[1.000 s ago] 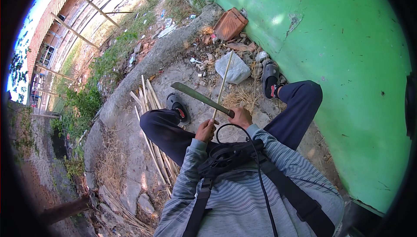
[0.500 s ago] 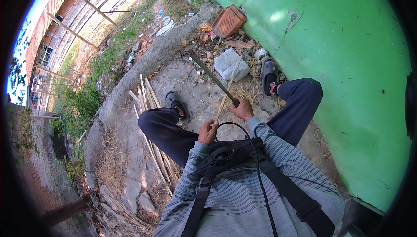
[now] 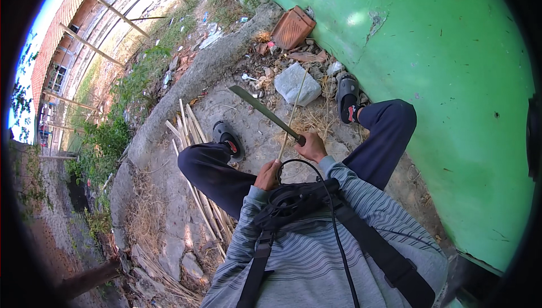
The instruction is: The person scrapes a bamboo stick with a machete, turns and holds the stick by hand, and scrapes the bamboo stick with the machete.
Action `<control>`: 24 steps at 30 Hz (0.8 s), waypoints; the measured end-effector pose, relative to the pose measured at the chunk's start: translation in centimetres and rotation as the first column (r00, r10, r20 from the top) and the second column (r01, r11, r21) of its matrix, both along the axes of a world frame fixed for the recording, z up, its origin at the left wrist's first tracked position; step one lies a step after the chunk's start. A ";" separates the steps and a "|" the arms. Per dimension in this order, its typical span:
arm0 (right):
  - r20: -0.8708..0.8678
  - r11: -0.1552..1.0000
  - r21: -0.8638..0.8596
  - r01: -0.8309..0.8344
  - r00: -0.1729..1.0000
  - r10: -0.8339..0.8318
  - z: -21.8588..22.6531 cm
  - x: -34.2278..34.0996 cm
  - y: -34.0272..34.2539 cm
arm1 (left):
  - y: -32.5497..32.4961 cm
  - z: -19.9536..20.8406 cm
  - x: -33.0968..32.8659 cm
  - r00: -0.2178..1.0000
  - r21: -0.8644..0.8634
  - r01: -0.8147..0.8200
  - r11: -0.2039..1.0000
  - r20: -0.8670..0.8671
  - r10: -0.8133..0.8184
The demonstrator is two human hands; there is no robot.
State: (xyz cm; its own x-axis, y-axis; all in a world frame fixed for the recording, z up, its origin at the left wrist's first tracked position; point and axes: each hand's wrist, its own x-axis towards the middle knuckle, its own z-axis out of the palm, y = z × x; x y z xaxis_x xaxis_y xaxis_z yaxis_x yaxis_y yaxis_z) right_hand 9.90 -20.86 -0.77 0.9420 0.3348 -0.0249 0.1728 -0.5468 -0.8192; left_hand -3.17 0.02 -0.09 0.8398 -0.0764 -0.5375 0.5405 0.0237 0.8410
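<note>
My right hand (image 3: 311, 149) is closed round the handle of a machete (image 3: 261, 108), whose long dark blade points away and to the left. A thin, pale bamboo strip (image 3: 294, 110) is pinched in my left hand (image 3: 267, 175), in front of my waist. From there the strip runs up and away, crossing the blade near the machete's handle. Its far end reaches over a whitish stone block (image 3: 297, 84). Whether blade and strip touch, I cannot tell. A bundle of pale bamboo strips (image 3: 206, 206) lies on the ground beside and under my left leg.
Close on my right rises a green wall (image 3: 451, 110). Ahead lie an orange roof tile (image 3: 293, 27) and rubble. A low concrete kerb (image 3: 195, 76) curves along the left, with plants (image 3: 107, 144) beyond. A black cable (image 3: 340, 234) hangs down my front.
The machete's blade has swung to the left and its tip has come lower. My right hand has shifted slightly left and nearer. My left hand still pinches the strip.
</note>
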 end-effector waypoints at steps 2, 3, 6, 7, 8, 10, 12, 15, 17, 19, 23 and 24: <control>0.059 0.999 -0.025 -0.043 0.997 0.045 0.3 -0.5 0.6 | 0.6 -2.6 -0.2 0.998 0.032 -0.026 0.999 0.062 0.024; 0.048 0.998 -0.060 -0.032 0.998 0.035 0.2 -0.2 0.1 | 0.2 -2.5 -0.1 0.996 0.039 -0.024 0.999 0.087 0.021; 0.010 0.996 -0.094 0.010 1.000 -0.009 0.0 1.4 -0.1 | -0.3 -1.2 -0.5 0.955 0.510 0.120 0.852 0.175 -0.239; -0.031 0.995 -0.100 0.027 0.999 -0.030 0.1 1.6 0.1 | 0.0 -2.0 -0.6 0.955 0.512 0.118 0.851 0.177 -0.238; -0.072 0.993 -0.108 0.044 0.996 -0.052 0.3 1.7 0.2 | 0.4 -3.1 -0.7 0.968 0.467 0.127 0.875 0.133 -0.211; -0.039 0.993 -0.119 0.020 0.999 -0.025 0.4 1.2 0.1 | 0.5 -3.1 -0.3 0.979 0.419 0.131 0.899 0.090 -0.184; 0.015 0.989 -0.145 -0.026 0.999 0.029 0.3 -0.2 -0.1 | 0.5 -2.6 -0.1 0.971 0.486 0.125 0.865 0.120 -0.208; 0.033 0.990 -0.143 0.017 0.999 -0.012 0.4 1.5 -0.1 | 0.1 -1.0 -0.4 0.890 0.622 0.116 0.775 0.281 -0.359; 0.027 0.988 -0.126 0.085 0.996 -0.082 0.6 2.1 -0.2 | -0.1 -0.2 -1.5 0.907 0.622 0.159 0.767 0.214 -0.362; -0.003 0.990 -0.111 0.084 0.996 -0.085 0.8 2.4 -0.2 | 0.2 -0.1 -1.6 0.925 0.618 0.208 0.758 0.127 -0.358; 0.030 0.995 -0.102 -0.019 0.999 0.022 0.5 0.5 0.1 | 0.3 1.3 -1.5 0.920 0.652 0.124 0.748 0.207 -0.333; 0.043 0.992 -0.119 -0.046 0.998 0.051 0.2 0.1 0.0 | 0.1 2.3 -1.6 0.912 0.667 0.122 0.735 0.216 -0.348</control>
State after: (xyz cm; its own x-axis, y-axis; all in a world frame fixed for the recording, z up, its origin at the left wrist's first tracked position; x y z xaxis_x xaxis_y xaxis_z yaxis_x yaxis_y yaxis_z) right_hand 10.02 -20.88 -0.53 0.9257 0.3776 -0.0239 0.2376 -0.6293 -0.7400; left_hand -4.78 0.12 2.17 0.9669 -0.0356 -0.2526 0.1670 -0.6601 0.7324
